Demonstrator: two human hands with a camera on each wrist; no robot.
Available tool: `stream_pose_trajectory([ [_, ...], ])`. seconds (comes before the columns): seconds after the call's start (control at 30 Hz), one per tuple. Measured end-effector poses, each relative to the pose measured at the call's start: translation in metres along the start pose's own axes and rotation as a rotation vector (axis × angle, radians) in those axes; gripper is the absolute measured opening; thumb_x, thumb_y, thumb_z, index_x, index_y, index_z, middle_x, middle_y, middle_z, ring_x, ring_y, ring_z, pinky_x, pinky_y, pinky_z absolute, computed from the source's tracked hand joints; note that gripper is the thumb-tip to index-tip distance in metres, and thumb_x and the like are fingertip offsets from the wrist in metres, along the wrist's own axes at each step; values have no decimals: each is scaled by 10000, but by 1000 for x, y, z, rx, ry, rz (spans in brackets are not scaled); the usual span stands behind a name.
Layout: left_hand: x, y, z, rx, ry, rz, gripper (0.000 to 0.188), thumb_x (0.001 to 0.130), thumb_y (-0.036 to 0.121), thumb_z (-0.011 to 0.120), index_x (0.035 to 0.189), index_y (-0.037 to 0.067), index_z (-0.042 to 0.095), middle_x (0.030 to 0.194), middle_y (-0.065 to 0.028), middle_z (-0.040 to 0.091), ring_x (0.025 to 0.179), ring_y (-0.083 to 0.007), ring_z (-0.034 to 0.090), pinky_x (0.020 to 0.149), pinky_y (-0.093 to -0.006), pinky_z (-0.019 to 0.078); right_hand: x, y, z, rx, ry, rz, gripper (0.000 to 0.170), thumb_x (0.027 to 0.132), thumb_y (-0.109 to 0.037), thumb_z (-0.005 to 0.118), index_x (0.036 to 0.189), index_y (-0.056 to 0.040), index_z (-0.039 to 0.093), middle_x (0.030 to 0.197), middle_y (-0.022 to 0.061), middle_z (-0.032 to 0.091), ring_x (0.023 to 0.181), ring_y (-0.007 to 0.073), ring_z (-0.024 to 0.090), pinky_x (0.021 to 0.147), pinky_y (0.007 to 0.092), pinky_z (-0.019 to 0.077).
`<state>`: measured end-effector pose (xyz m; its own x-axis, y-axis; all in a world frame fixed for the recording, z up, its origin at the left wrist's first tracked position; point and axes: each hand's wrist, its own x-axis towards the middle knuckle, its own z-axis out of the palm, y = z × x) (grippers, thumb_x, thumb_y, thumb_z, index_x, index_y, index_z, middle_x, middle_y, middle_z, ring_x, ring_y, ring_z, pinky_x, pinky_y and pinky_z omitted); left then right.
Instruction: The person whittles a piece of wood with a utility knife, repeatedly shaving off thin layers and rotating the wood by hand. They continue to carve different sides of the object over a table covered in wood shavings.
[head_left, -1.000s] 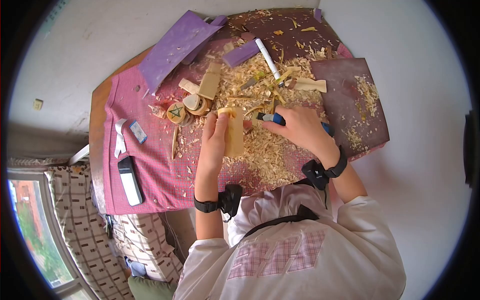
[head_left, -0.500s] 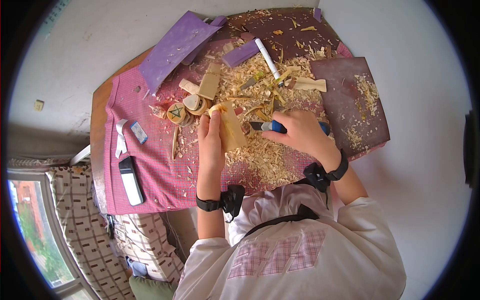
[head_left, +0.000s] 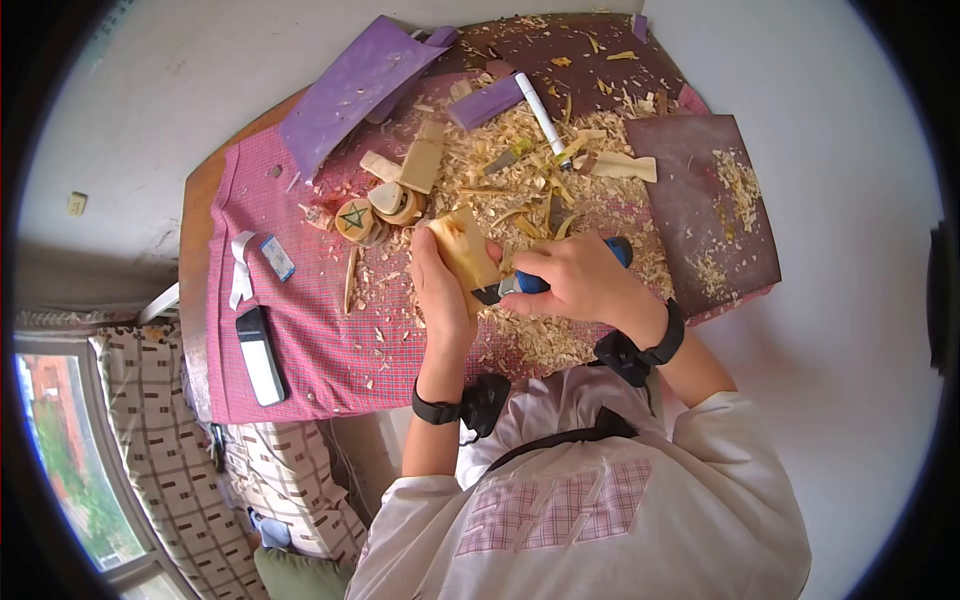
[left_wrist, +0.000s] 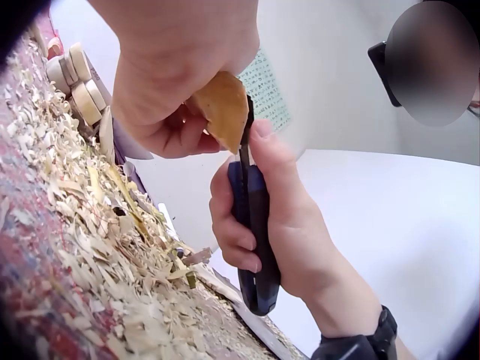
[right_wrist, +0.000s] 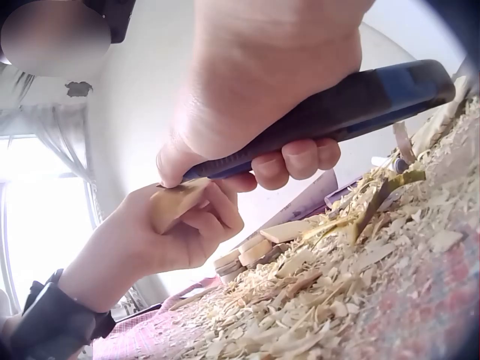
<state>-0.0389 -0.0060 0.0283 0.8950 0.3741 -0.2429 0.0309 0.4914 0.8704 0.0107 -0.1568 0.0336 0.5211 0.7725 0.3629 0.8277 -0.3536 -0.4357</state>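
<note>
My left hand [head_left: 440,295] grips a pale wooden block [head_left: 466,245] with a darker yellow-brown patch near its far end. A blue and black utility knife [head_left: 617,252] is in my right hand [head_left: 583,282], fingers wrapped around its handle [left_wrist: 259,240]. Its dark blade [head_left: 487,294] meets the near right edge of the block. From the left wrist, the blade lies along the block's face [left_wrist: 226,112], with the right thumb close beside it. Both hands are above wood shavings [right_wrist: 315,300] strewn over a pink checked cloth [head_left: 310,350].
Round wooden pieces [head_left: 354,221], one marked with a green star, sit beyond the left hand near a small plank [head_left: 422,160]. Behind them lie a purple sheet [head_left: 350,90] and a white marker [head_left: 540,115]. A maroon board [head_left: 700,200] is at right, a phone [head_left: 260,360] at left.
The knife has moved left and toward the body, bringing its blade from apart to the block's edge. My left hand has shifted slightly right, and the block has tilted.
</note>
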Motion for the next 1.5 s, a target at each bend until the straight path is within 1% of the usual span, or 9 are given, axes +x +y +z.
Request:
stream_pose_trajectory([
  [0.27, -2, 3, -2, 263, -55, -2, 367, 944, 274, 215, 909, 14, 472, 694, -106, 565, 586, -167, 554, 555, -269, 457, 9, 7, -10, -103, -80, 12, 446, 729, -535, 580, 657, -96, 549, 498, 72, 531, 453, 268, 549, 423, 367, 411],
  [0.33, -4, 1, -1, 253, -88, -27, 382, 941, 293, 222, 945, 16, 485, 691, -107, 568, 579, -164, 550, 536, -268, 455, 15, 18, -5, -122, 67, 121, 441, 726, -533, 583, 672, -96, 563, 502, 82, 537, 463, 266, 553, 428, 357, 408],
  [0.5, 13, 1, -2, 133, -122, -41, 391, 933, 283, 222, 1004, 18, 500, 682, -103, 569, 579, -156, 552, 521, -261, 456, 31, 24, -4, -172, 49, 140, 422, 739, -509, 585, 667, -95, 554, 507, 86, 543, 477, 261, 561, 422, 352, 404],
  [0.73, 36, 18, -13, 204, -192, -10, 381, 929, 288, 259, 994, 4, 504, 724, -93, 574, 600, -161, 569, 537, -271, 470, 46, 15, 12, -183, 303, 166, 424, 758, -502, 580, 685, -85, 542, 486, 72, 533, 446, 243, 557, 398, 343, 413],
  [0.87, 40, 35, -4, 103, -105, -66, 352, 925, 305, 327, 990, 11, 509, 772, -85, 580, 620, -163, 580, 548, -277, 482, 51, 5, 12, -214, 358, 264, 436, 769, -496, 573, 673, -74, 522, 480, 71, 523, 443, 247, 552, 400, 337, 413],
  [1.0, 35, 46, -3, 75, -130, -116, 344, 921, 313, 339, 991, 27, 517, 780, -78, 583, 627, -156, 583, 548, -278, 485, 49, -1, 7, 9, 352, 285, 441, 776, -493, 566, 655, -73, 510, 478, 86, 509, 441, 265, 541, 409, 345, 402],
  [1.07, 33, 47, 0, -82, 18, -217, 361, 928, 274, 270, 983, 7, 506, 708, -106, 581, 611, -164, 584, 554, -284, 485, 46, 1, -2, 244, 205, 217, 451, 774, -500, 564, 642, -72, 508, 463, 99, 485, 438, 285, 525, 423, 364, 390],
  [1.27, 37, 43, -20, 18, -200, -124, 378, 929, 282, 252, 985, 7, 504, 700, -118, 589, 615, -174, 589, 545, -284, 486, 38, -3, -3, 143, 38, 118, 473, 761, -527, 559, 646, -69, 526, 446, 113, 470, 444, 291, 522, 432, 378, 386],
  [1.5, 30, 40, -16, 107, -172, -83, 385, 931, 278, 239, 979, 1, 502, 688, -122, 587, 596, -184, 586, 533, -286, 487, 38, -2, 0, 59, -3, 95, 474, 763, -532, 551, 651, -72, 544, 463, 122, 492, 452, 283, 535, 433, 372, 395],
])
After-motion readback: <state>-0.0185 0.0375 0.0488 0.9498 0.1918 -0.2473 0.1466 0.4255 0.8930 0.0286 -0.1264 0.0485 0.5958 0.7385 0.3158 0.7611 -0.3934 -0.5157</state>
